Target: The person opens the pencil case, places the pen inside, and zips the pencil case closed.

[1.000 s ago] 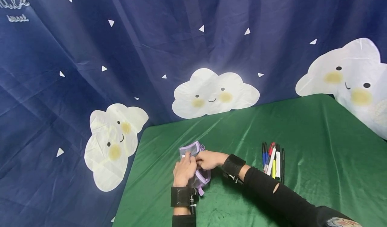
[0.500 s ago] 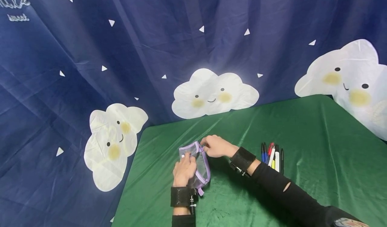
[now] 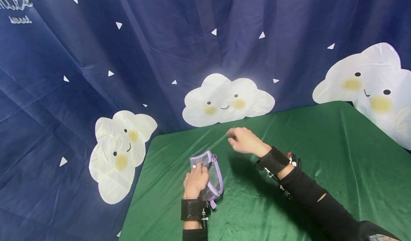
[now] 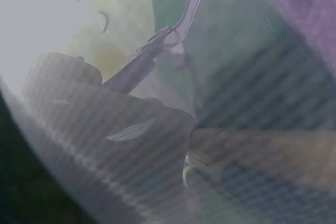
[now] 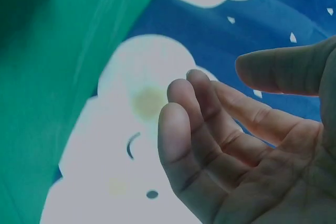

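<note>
A see-through mesh zip pouch (image 3: 214,177) with lilac trim lies on the green cloth at the left of the head view. My left hand (image 3: 194,180) holds it from the left, fingers over its upper side. Through the left wrist camera, the mesh (image 4: 247,98) veils most of the picture and blurs the fingers. My right hand (image 3: 245,141) hovers above and to the right of the pouch. In the right wrist view its fingers (image 5: 176,135) are loosely bent, the thumb stands apart, and the palm holds nothing.
Several pens (image 3: 293,159) lie to the right, mostly hidden beneath the right forearm. The green cloth (image 3: 321,134) covers the table, and a blue curtain (image 3: 154,48) with white clouds hangs behind and along the left side.
My right hand has gone from the pouch's middle up along its lilac edge to the top corner, let go, and moved away up and right. The left hand has stayed in place.
</note>
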`<move>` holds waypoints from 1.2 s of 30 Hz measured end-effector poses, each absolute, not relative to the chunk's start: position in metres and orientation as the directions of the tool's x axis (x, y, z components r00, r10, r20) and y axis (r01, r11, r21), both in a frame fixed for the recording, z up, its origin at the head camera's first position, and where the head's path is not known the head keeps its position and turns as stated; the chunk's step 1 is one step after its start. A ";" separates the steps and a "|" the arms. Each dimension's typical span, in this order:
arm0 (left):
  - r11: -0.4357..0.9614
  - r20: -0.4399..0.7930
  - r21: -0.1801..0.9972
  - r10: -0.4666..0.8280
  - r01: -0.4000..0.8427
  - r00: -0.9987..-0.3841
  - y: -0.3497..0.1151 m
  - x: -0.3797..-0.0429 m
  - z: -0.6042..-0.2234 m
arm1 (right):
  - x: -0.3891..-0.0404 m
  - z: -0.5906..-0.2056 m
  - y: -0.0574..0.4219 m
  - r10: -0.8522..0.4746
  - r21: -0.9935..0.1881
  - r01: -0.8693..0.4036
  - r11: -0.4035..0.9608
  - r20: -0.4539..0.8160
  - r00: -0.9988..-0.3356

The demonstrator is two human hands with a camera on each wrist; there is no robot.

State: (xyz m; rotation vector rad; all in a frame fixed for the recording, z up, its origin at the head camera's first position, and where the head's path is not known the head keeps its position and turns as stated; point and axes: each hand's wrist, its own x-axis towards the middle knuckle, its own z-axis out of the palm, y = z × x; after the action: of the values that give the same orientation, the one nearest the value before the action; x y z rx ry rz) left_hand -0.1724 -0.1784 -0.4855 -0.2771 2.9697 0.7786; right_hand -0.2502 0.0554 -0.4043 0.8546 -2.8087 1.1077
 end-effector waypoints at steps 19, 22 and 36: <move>0.857 -0.117 0.477 -0.157 -0.194 -0.981 -0.179 -0.174 -0.485 | -0.253 -0.385 0.145 -0.196 -0.688 -0.265 0.676 0.179 -0.964; 0.855 -0.117 0.481 -0.156 -0.193 -0.981 -0.178 -0.173 -0.486 | -0.249 -0.388 0.158 -0.160 -0.678 -0.229 0.698 0.165 -0.973; 0.858 -0.102 0.478 -0.156 -0.186 -0.982 -0.179 -0.173 -0.488 | -0.234 -0.429 0.196 -0.049 -0.626 -0.114 0.771 0.121 -0.992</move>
State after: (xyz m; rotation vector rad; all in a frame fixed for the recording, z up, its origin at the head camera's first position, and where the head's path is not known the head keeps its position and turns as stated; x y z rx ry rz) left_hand -0.1733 -0.1790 -0.4876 -0.2736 2.9706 0.7735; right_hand -0.2341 0.1960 -0.4290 0.1322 -2.8643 1.0227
